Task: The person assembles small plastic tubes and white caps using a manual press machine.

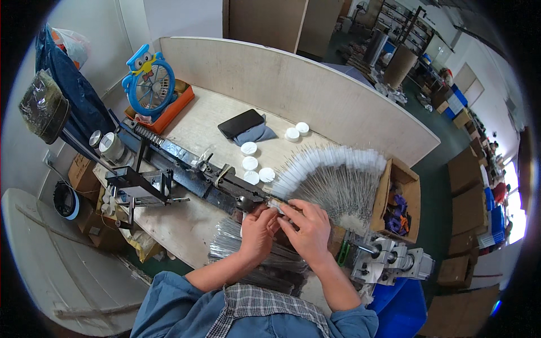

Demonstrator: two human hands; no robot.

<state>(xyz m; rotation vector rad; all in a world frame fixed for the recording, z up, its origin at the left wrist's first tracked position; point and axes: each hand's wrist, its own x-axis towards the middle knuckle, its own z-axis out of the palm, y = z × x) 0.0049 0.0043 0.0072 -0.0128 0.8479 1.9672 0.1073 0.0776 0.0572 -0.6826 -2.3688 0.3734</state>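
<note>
Both hands meet at the right end of a long dark metal bench fixture (pixel 222 183). My left hand (pixel 258 234) is closed, its fingertips pressed together beside the fixture's round knob (pixel 244 204). From the other side, my right hand (pixel 307 228) pinches a small whitish piece (pixel 274 204) at the fixture's end; the fingers partly cover it. What lies inside my left fingers is hidden. Beyond my right hand, many thin metal wires with white ends (pixel 332 163) spread out in a fan. More thin wires in clear wrapping (pixel 225 239) lie under my left forearm.
White round tubs (pixel 249 163) and a black phone (pixel 241 123) on a grey cloth stand behind the fixture. At right are a cardboard box (pixel 414 203) with purple pieces and a metal clamp mechanism (pixel 389 260). A blue fan (pixel 149 84) sits in an orange tray (pixel 174 110).
</note>
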